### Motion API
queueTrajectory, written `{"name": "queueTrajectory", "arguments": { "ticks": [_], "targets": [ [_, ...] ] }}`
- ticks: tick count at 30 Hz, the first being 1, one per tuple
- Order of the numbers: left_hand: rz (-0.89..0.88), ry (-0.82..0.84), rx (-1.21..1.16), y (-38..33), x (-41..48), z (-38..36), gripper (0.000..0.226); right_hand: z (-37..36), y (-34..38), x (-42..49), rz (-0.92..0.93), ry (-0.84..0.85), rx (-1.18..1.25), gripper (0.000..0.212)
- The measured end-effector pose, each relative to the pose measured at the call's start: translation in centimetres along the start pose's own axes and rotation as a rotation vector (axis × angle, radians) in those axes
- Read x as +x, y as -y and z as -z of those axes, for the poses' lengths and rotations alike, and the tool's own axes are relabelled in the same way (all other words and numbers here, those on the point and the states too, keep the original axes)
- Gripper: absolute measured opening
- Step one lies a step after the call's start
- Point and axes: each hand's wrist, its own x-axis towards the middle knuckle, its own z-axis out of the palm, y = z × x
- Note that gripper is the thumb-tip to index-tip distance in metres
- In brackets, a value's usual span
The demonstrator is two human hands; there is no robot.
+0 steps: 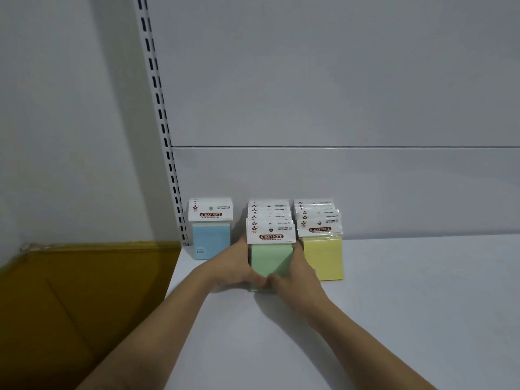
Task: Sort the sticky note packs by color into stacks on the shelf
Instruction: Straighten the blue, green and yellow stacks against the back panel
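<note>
Centre of the shelf (394, 305), there's the green stack (271, 260): pale green pads in clear wrap, each topped by a white header card with a dark red "STICKY NOTE" label, the cards stepped back one behind another toward the back panel (337, 94). Both hands are on it. The left hand (235, 266) is cupped against the stack's left side, fingers curled round it, and the right hand (295, 277) clasps the right side the same way, with the two thumbs meeting at the near edge of the front pack. Just left, apart from the green, the blue stack (211, 235) stands near the slotted upright (160, 116). Just right, the yellow stack (323, 257) sits close beside the right hand, its headers fanned too
</note>
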Motion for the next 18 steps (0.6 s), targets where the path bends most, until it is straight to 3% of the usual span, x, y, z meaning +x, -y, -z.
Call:
{"name": "queueTrajectory", "arguments": {
  "ticks": [6, 10, 18],
  "targets": [
    [-0.010, 0.031, 0.035, 0.4, 0.3, 0.7, 0.095, -1.0, -0.4, 1.0, -0.046, -0.043, 0.163, 0.085],
    [-0.025, 0.041, 0.034, 0.3, 0.5, 0.7, 0.086, -0.7, -0.4, 1.5, -0.096, -0.016, 0.280, 0.086],
    [-0.023, 0.050, -0.013, 0.3, 1.2, 0.9, 0.090, -0.6, -0.6, 1.8, -0.113, 0.011, 0.301, 0.076]
  ]
}}
